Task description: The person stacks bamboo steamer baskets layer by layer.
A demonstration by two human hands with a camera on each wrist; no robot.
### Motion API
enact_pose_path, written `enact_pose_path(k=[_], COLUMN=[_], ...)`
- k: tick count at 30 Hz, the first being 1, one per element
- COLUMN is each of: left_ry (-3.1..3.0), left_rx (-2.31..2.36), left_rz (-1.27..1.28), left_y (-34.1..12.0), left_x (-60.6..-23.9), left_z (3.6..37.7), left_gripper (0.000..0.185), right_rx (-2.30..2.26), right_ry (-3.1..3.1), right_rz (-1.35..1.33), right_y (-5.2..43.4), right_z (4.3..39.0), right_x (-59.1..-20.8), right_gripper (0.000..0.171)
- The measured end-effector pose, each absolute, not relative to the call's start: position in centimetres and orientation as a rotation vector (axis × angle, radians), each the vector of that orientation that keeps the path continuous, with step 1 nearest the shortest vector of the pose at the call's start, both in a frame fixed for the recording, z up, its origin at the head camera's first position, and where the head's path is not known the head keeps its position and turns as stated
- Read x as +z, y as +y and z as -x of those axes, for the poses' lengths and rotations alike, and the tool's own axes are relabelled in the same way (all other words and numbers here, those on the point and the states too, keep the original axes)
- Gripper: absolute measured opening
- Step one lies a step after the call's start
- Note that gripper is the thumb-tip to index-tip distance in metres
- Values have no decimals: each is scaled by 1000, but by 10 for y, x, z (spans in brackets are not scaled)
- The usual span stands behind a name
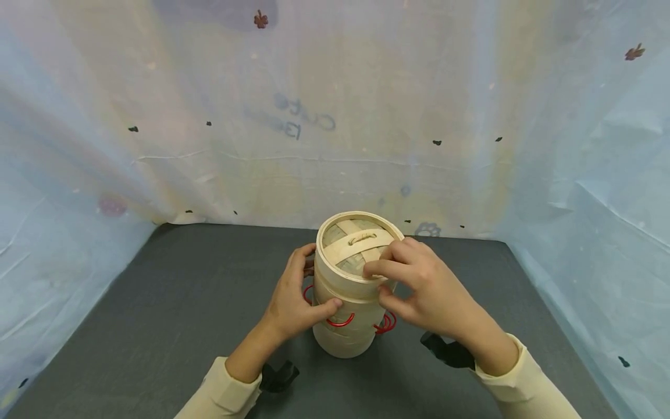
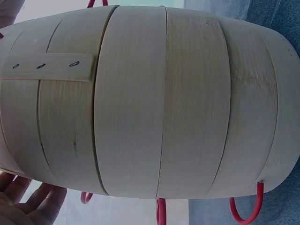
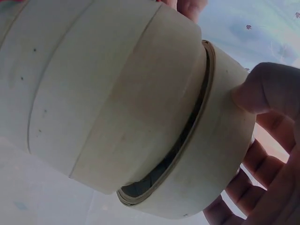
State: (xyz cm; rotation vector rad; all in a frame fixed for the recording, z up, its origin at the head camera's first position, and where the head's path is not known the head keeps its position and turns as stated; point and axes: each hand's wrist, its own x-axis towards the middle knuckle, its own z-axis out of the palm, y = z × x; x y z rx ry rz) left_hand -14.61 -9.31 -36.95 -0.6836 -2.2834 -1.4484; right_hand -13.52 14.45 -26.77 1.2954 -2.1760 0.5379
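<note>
One stacked bamboo steamer [image 1: 348,291], pale wood, several tiers, stood upright on a dark grey table [image 1: 157,326] between the person's two hands. The left hand [image 1: 293,305] was wrapped round the middle tiers, thumb across the near face and fingers curled round the far-left side; the grip was closed on the steamer's wall. Red wire handles [image 1: 340,322] projected from the tiers just below that thumb, with another pair at the lower right. The right hand [image 1: 419,285] gripped the lid [image 1: 357,244] at the top of the stack, fingers bent over its near-right rim and thumb against its side; in the right wrist view the thumb [image 3: 262,89] pressed on the lid's band and a dark gap showed between lid and top tier, the lid sitting slightly tilted. The lid bore a woven top with a flat crossband and small loop handle beyond the right hand's fingertips. Both wrists showed cream sleeves [image 1: 225,390] and black straps. A pale blue printed sheet [image 1: 335,116] hung behind and to either side.
</note>
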Motion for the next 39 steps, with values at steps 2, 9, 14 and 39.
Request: enact_pose_path(k=[2, 9, 14, 39], left_ry=[-2288, -2294, -2301, -2277], left_rx=[-1448, -1447, -1449, -1411], left_rz=[679, 669, 657, 710], left_y=[-93, -94, -94, -94], left_x=[-369, -370, -370, -371], left_z=[146, 146, 145, 145], left_gripper=[87, 86, 86, 87], right_rx=[537, 532, 536, 586], right_ry=[-2177, -2176, -2174, -2174], right_rz=[-1292, -1286, -1277, -1278], right_y=[145, 144, 143, 145], right_z=[134, 133, 133, 129], right_x=[-270, -276, -278, -278], right_gripper=[32, 31, 30, 30])
